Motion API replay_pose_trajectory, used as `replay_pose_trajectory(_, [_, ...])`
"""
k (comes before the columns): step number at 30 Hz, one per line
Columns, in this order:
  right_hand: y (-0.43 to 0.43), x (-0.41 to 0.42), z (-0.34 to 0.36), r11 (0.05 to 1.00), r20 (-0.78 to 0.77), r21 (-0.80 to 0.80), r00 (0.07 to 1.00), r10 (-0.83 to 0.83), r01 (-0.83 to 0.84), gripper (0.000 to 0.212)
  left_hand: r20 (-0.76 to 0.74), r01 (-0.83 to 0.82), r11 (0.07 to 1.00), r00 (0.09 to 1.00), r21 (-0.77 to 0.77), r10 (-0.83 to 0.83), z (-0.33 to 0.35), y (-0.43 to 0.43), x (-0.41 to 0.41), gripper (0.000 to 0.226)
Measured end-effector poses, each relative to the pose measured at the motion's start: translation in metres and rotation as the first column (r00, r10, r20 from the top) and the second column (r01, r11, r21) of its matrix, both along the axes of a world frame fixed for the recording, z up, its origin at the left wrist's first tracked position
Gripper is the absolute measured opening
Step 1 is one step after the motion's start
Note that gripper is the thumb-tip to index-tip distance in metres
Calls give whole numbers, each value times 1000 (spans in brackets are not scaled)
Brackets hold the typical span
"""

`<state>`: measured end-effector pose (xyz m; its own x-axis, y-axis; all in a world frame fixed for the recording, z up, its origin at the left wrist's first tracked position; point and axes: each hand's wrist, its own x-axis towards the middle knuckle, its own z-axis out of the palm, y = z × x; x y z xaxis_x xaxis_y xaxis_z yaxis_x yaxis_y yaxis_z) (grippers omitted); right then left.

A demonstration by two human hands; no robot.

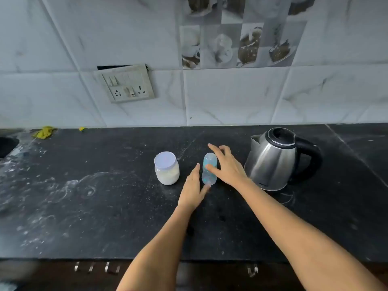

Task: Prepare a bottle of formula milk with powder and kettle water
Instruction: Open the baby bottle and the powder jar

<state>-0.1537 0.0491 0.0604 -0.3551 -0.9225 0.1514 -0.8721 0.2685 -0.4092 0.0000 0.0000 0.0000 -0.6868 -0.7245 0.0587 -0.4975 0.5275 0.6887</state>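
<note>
Black stone counter (pixel 105 206), white tiled wall behind.
Clear blue baby bottle (pixel 209 172) upright between both hands: right hand (pixel 225 164) loosely around it, left hand (pixel 194 189) flat, fingers spread, thumb touching base.

**Bottle Approached by Two Hands on Dark Counter**

A clear baby bottle (pixel 209 169) was seen upright on the black countertop (pixel 105 206), between a jar of white powder (pixel 167 168) and a steel kettle (pixel 277 158). The bottle was touched by the right hand (pixel 225 164) with spread fingers, thumb on its side. The left hand (pixel 193 189) was held flat beside it, its thumb at the base.
</note>
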Motion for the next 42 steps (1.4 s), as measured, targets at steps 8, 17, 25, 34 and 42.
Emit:
replay_pose_trajectory(8, [-13, 0, -1, 999, -39, 23, 999, 32, -32, 52, -291, -134, 931, 927, 339, 239, 12, -5, -40, 63])
replay_pose_trajectory(17, [-23, -1, 4, 995, -17, 94, 999, 37, -35, 47, -302, -117, 926, 924, 358, 234, 4, -20, -44, 39])
replay_pose_trajectory(25, [-30, -25, 28, 879, 156, 283, 923, 352, -383, 40, -327, -44, 924, 928, 380, 179, -1, -30, -41, 46])
replay_pose_trajectory(34, [-51, -6, 52, 798, -154, 588, 952, 266, -128, 60, -343, -16, 913, 924, 408, 169, 0, -34, -38, 47])
replay_pose_trajectory(42, [-57, -25, 87, 740, -61, 537, 856, 513, -405, 42, -322, 32, 927, 942, 375, 98, -1, -42, -35, 48])
